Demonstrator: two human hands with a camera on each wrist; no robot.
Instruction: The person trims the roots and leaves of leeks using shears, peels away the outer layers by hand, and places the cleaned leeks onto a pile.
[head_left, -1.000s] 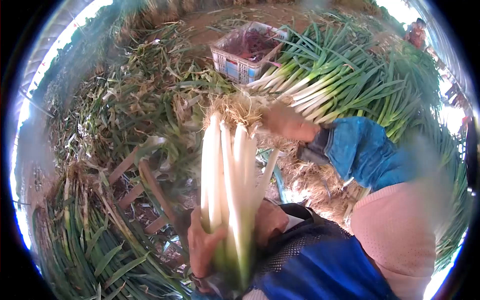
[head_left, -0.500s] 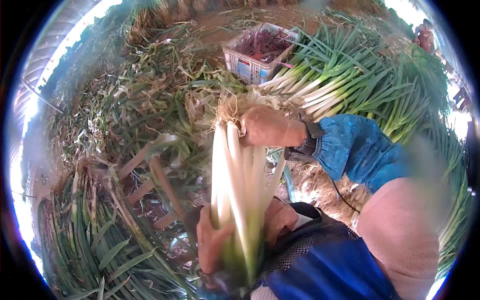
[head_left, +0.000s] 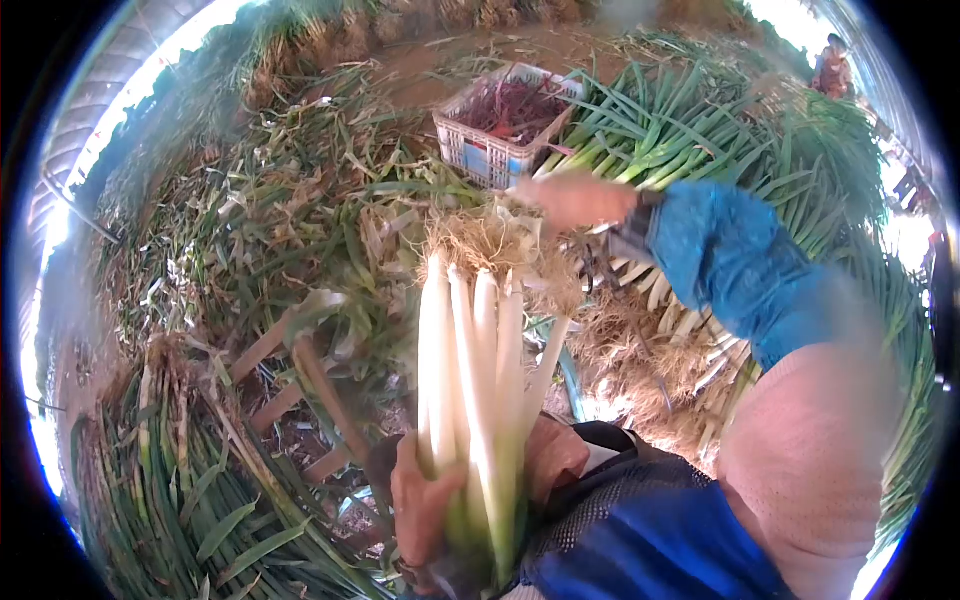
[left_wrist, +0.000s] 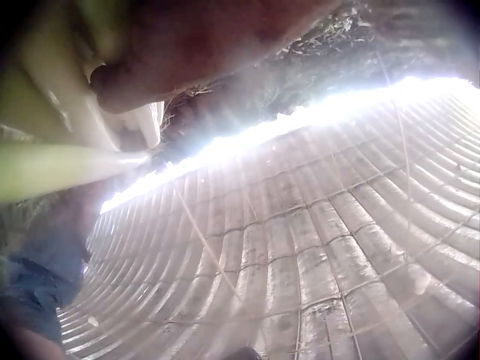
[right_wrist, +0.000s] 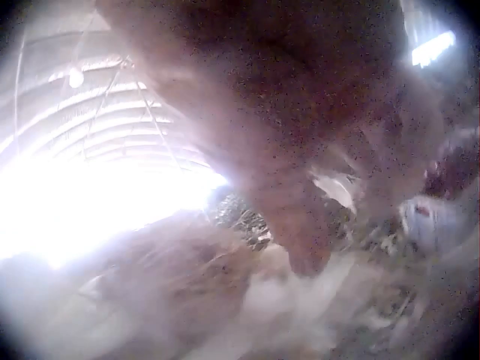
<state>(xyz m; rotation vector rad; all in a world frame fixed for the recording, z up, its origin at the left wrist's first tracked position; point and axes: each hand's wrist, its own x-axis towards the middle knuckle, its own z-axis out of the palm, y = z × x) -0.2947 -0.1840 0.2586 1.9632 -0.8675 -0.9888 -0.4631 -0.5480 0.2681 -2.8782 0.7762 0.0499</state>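
Where the left hand (head_left: 425, 500) grips: low on the bunch of long onions (head_left: 475, 390), between 6 and 7 o'clock; its fingers and thumb bend round the stalks.
Bunch: just below the middle; white stalks stand side by side; hairy roots (head_left: 480, 242) point to 12 o'clock; green starts by the left hand.
Right hand: (head_left: 585, 198) between 1 and 2 o'clock, past the roots and near the crate; it is blurry, so I cannot tell if it holds anything.
Both hands: well apart; only the left one is on the bunch.
Blue sleeve: (head_left: 720, 250) on the right arm, at 2 o'clock; pink cloth (head_left: 805, 450) is at 4 o'clock.
Crate: (head_left: 510, 125) at 12 o'clock; thin reddish strings (head_left: 510, 105) lie inside.
Leafy onions: (head_left: 690, 130) a big heap at 1 to 2 o'clock; more dark green ones (head_left: 190, 500) lie at 8 o'clock.
Root heap: (head_left: 640, 350) brown and hairy, at 4 o'clock.
Messy leaves: (head_left: 260, 190) spread over the ground at 10 o'clock.
Roof: (left_wrist: 300, 255) pale and ribbed in the left wrist view.
Far person: (head_left: 833, 70) small, at 2 o'clock.
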